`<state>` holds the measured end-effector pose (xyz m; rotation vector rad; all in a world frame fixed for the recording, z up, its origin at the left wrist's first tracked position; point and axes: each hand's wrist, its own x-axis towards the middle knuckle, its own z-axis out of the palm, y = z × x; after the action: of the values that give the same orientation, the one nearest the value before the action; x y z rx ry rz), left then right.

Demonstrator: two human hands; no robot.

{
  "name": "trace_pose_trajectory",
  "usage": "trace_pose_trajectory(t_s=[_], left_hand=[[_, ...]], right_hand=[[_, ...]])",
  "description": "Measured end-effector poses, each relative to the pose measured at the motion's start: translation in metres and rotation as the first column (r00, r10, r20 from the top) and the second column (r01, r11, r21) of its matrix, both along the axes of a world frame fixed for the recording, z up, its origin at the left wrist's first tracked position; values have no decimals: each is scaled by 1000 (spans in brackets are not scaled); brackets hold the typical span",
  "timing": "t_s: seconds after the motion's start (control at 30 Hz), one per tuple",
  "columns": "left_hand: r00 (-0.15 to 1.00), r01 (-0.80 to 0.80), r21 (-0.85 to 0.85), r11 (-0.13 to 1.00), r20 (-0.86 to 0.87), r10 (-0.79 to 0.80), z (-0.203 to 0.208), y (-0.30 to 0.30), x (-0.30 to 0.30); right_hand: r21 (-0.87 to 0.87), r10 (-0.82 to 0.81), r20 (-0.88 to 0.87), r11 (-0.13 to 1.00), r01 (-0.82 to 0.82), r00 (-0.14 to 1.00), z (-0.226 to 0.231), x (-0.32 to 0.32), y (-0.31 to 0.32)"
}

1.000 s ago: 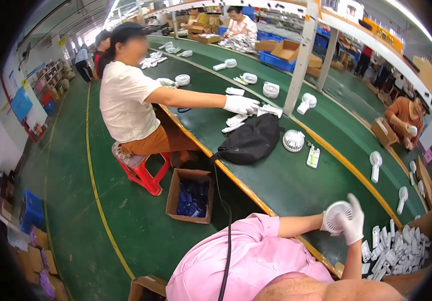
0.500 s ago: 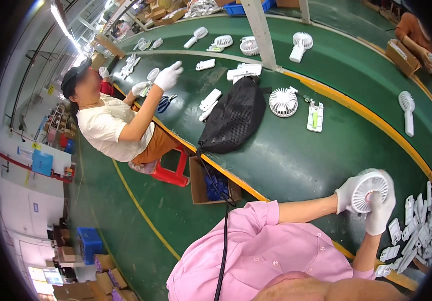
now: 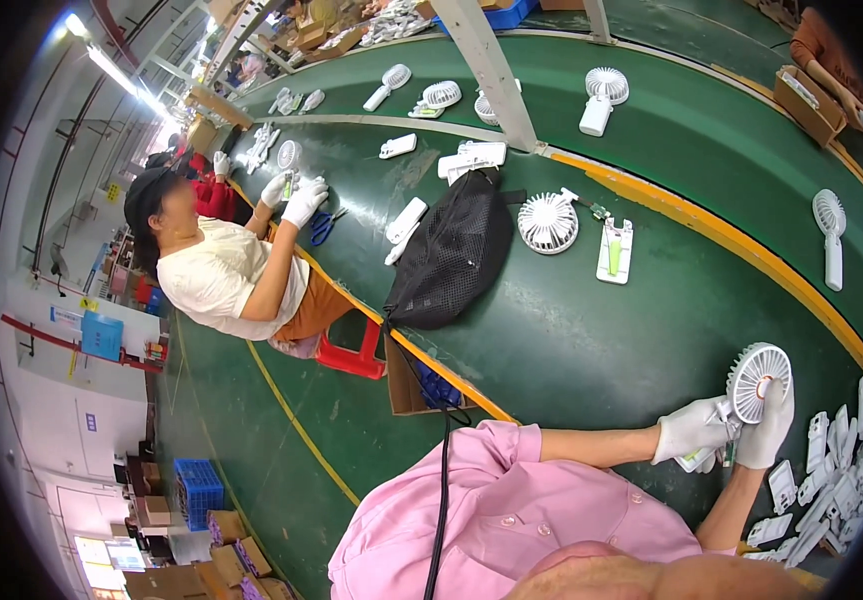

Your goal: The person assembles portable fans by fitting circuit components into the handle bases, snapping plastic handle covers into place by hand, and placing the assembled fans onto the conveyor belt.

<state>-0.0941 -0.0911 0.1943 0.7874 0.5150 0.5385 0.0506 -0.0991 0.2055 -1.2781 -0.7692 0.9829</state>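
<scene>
Both my hands wear white gloves and are at a small white handheld fan at the right of the bench. My right hand grips its round fan head, with the thumb over the front near the hub. Below the head my left hand is closed around the handle part. A white and green edge of that handle part shows under the left fingers; the rest is hidden. Between the hands a small green piece is partly visible. A heap of white handle casings lies right beside my right hand.
A black mesh bag lies on the green bench, its cord running toward me. Beside it are an opened fan and its handle half. More fans lie on the belt beyond the yellow edge. A gloved co-worker sits left.
The fan head has tilted upright and the left hand has moved from its rim down to the handle part, which now shows. The co-worker's raised hand has come down to a fan. The view has shifted slightly.
</scene>
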Motion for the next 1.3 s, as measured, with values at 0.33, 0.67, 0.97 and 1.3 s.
trace_pose_trajectory(t_s=[0.33, 0.67, 0.97, 1.3], left_hand=[[985, 41, -339, 940, 172, 19, -31, 7, 5], [983, 185, 34, 982, -3, -185, -2, 7, -18], [982, 187, 42, 981, -19, -187, 3, 2, -23], [985, 16, -262, 965, 173, 30, -8, 12, -23]], right_hand=[[96, -74, 348, 994, 43, 934, -20, 9, 8], [38, -14, 43, 999, 13, 999, 14, 6, -8], [-62, 13, 408, 998, 13, 913, 45, -3, -19], [16, -38, 627, 999, 37, 778, 21, 1, -41]])
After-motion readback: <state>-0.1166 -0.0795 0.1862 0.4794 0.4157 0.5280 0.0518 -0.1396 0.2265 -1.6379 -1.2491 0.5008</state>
